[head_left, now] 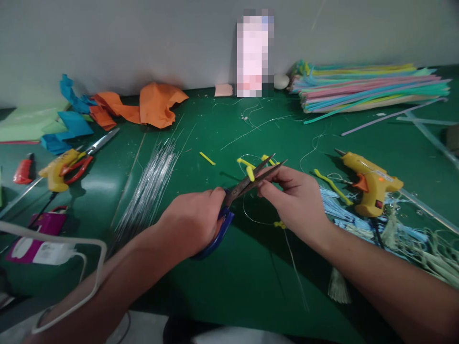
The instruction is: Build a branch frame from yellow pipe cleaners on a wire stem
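Note:
My left hand (195,220) is closed round the handles of scissors (225,222) with blue grips, their blades partly apart and pointing to the upper right. At the blades is a short piece of yellow pipe cleaner (250,173). My right hand (296,193) pinches beside the blade tips, on a thin wire bearing yellow pipe cleaner bits; its fingertips partly hide the grip. The wire loops below to a yellow knot (279,224), and its tail hangs toward the table's front. A loose yellow piece (207,158) lies left of the blades.
Clear wires (148,179) lie at left. Yellow glue guns stand at right (373,184) and left (59,169), the latter beside red-handled scissors (77,169). Pipe cleaners (369,88) are piled at back right, tassels (380,234) at right. Orange paper (158,105) and a blurred upright panel (253,57) are behind.

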{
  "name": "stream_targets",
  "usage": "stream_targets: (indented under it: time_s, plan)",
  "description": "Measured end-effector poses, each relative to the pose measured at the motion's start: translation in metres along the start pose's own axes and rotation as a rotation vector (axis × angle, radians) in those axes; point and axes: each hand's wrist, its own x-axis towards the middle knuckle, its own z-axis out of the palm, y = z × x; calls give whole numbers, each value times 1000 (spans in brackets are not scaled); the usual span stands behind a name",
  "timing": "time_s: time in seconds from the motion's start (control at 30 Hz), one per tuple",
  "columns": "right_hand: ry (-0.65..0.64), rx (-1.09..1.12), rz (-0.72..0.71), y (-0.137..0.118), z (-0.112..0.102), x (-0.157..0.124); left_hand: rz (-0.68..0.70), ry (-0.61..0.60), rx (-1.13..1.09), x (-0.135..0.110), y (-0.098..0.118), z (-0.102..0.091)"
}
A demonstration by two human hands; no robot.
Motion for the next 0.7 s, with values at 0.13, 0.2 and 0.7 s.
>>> stream_targets:
  time_s: [0.13,0.2,0.7]
  plan:
    - [7,-23,14,-1,0,0,-27,2,24,0,0,1]
    - [9,-22,8,-1,1,-1,-27,14,34,0,1,1]
    - [-4,5,-50,-3,2,-4,32,71,-71,-2,-3,3]
